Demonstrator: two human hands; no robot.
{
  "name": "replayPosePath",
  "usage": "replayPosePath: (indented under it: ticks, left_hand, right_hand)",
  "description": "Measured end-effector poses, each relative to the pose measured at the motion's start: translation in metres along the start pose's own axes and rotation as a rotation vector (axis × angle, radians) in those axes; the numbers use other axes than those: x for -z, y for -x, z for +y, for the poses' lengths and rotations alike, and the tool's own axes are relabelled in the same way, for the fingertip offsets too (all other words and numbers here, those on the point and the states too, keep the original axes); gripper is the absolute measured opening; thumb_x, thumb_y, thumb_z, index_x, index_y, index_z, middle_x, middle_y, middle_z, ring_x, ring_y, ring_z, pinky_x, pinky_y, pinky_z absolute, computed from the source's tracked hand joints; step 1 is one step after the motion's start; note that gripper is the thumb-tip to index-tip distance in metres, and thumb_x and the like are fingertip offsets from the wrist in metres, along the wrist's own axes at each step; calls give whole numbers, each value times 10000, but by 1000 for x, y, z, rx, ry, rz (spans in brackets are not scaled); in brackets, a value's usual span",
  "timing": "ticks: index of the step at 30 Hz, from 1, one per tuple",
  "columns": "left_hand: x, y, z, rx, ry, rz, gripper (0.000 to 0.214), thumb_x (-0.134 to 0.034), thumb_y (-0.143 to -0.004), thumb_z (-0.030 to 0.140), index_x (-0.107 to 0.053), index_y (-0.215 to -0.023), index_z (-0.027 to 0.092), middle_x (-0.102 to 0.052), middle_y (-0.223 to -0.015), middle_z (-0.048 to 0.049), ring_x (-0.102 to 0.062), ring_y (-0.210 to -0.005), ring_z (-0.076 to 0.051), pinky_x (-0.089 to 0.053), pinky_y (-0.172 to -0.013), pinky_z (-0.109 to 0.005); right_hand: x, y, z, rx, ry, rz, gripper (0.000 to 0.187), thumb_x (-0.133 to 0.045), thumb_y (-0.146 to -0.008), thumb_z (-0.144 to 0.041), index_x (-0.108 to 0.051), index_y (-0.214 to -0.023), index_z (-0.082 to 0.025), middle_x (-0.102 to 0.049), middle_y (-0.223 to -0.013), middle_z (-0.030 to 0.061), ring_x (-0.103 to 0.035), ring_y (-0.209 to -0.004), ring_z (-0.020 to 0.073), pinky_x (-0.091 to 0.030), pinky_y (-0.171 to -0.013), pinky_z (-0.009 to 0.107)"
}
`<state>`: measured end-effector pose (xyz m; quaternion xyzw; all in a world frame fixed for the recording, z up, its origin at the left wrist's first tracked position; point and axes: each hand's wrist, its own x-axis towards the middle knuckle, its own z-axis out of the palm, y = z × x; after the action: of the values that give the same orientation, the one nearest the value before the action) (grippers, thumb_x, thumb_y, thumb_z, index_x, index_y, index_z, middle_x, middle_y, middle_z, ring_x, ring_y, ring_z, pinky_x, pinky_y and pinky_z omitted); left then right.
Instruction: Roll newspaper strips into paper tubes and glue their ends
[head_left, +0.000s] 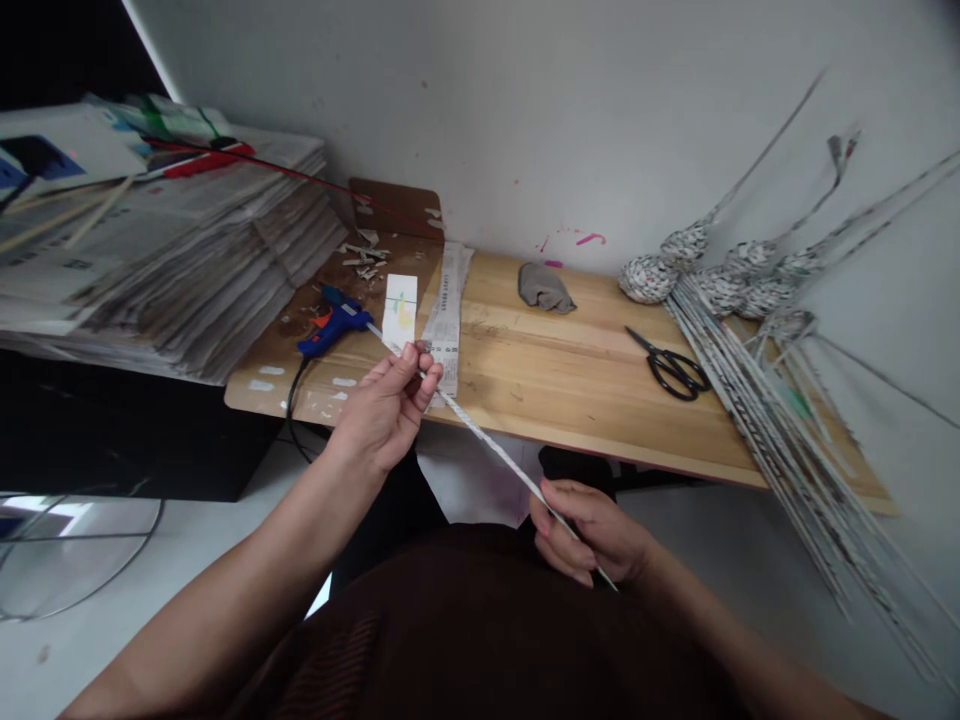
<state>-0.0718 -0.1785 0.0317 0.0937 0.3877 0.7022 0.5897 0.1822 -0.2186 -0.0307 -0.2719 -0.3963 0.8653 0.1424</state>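
A thin rolled paper stick (pixel 495 448) slants between my two hands above the front edge of the wooden board. My left hand (pixel 394 395) pinches its upper end between thumb and fingers. Lower down, my right hand (pixel 589 530) has its fingers closed round the stick, whose tip pokes out below. Just beyond my left hand lie a small white card (pixel 400 305) with a yellow and green print and a strip of newspaper (pixel 448 310). To the left of the card is a blue glue gun (pixel 334 322) with a black cord.
Tall bundled newspapers (pixel 247 260) rise at the left. Black-handled scissors (pixel 671 368) and a grey cloth (pixel 546 288) lie on the wooden board (pixel 555 370). At the right are woven paper balls (pixel 649 279) and a bundle of paper sticks (pixel 780 460) overhanging the edge.
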Motion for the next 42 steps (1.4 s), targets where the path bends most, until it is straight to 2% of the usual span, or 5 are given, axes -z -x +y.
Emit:
replayPosePath:
  ticks: [5,13,28,36,42]
  left_hand:
    - [2,-1,-1,-26,-3,14,154,-586,-920,116,-667,-790,102,-650,-688,-12,-664,-625,-68,-570,-593,-107]
    - [-2,5,-9,18,-16,-47,143,-560,-926,95,-668,-831,96,-657,-689,-16,-676,-633,-80,-574,-579,-115]
    - [2,12,-24,71,-42,-113,65,-664,-878,174,-681,-867,113,-699,-751,-36,-713,-715,-117,-606,-665,-179]
    - [6,14,-26,113,-73,-149,124,-715,-847,242,-696,-888,126,-723,-816,-69,-727,-801,-163,-612,-687,-213]
    - [7,12,-20,126,-126,-119,107,-721,-830,177,-735,-888,89,-704,-835,-71,-666,-721,-103,-549,-572,-145]
  right_hand:
    - [-3,-1,-9,4,343,213,507,-393,-983,-570,-640,-1043,-131,-613,-568,-5,-542,-467,87,-395,-482,210]
    - [-14,-17,-20,179,431,332,313,-561,-945,-449,-638,-1026,-157,-626,-709,8,-567,-553,83,-439,-537,228]
    - [-15,-35,-20,132,416,276,361,-507,-953,-503,-595,-915,-154,-642,-694,15,-587,-525,95,-440,-521,237]
    - [-26,-39,-38,339,835,426,313,-465,-986,-435,-636,-898,-188,-634,-708,17,-585,-638,126,-481,-649,279]
    - [-24,-40,-48,170,634,295,313,-456,-977,-471,-582,-918,-191,-559,-634,-9,-525,-549,117,-430,-558,266]
